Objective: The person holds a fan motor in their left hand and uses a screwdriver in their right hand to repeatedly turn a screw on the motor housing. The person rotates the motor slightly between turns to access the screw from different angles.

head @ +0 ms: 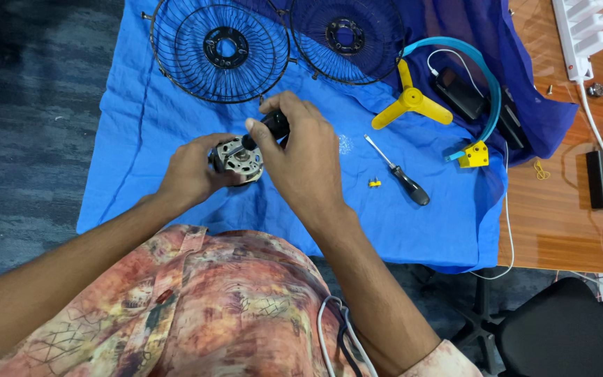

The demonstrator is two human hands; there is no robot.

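Over the blue cloth (176, 139): you're driving a fastener on the small round metal fan motor (239, 159).

Your left hand (193, 171) is wrapped closed around the motor body, end face tilted up toward you, mid-cloth just below the two black wire fan guards (221, 49). Your right hand (301, 157) is closed on a black-handled screwdriver (273, 126); its long axis runs from upper right down-left into the motor face. Tip is hidden, so can't tell if it's seated. Judgement: the next turn needs the driver in line with the screw and the motor held steady. A second black-handled screwdriver (399, 173) lies to the right, near the yellow three-blade plastic propeller (411, 103).
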